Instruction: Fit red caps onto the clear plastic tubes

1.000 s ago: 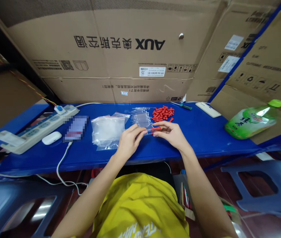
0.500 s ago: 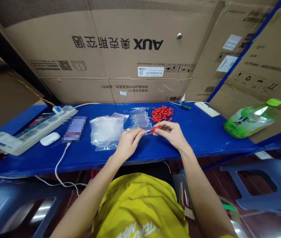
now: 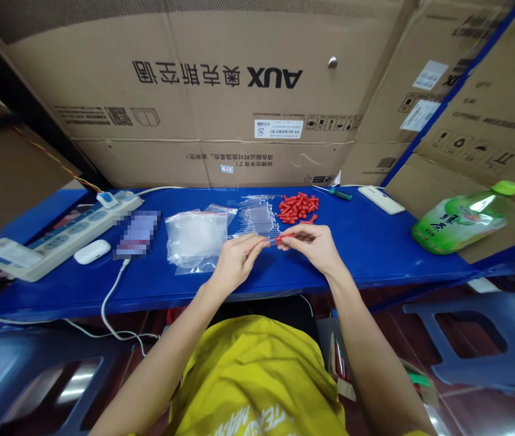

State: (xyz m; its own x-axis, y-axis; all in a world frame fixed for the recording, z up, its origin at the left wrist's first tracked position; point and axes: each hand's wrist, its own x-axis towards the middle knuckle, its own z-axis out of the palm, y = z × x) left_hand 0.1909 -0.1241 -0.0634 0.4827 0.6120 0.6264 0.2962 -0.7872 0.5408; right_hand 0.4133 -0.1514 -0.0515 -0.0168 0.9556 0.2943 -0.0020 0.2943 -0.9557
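My left hand [image 3: 238,259] pinches a thin clear dropper tube [image 3: 272,243], whose end points right. Close by on the right, my right hand [image 3: 315,247] is closed on a red rubber bulb [image 3: 279,240] at that end. Fingers partly cover the bulb, so I cannot tell how far it sits over the tube. Just beyond my hands lies a row of clear dropper tubes [image 3: 257,217]. Beside it is a heap of red rubber bulbs [image 3: 299,207], with a few lying loose at its near side.
Left of the tubes are clear plastic bags [image 3: 196,239], then a phone [image 3: 138,233], a white case [image 3: 93,252] and a power strip [image 3: 76,235]. A screwdriver [image 3: 340,194], a white phone [image 3: 381,200] and a green bottle [image 3: 460,221] lie right. Cardboard [image 3: 221,127] walls the back.
The red bulb in my right hand shows less between the fingers and sits at the tube's end. Both hands stay in nearly the same place; the view has shifted slightly.
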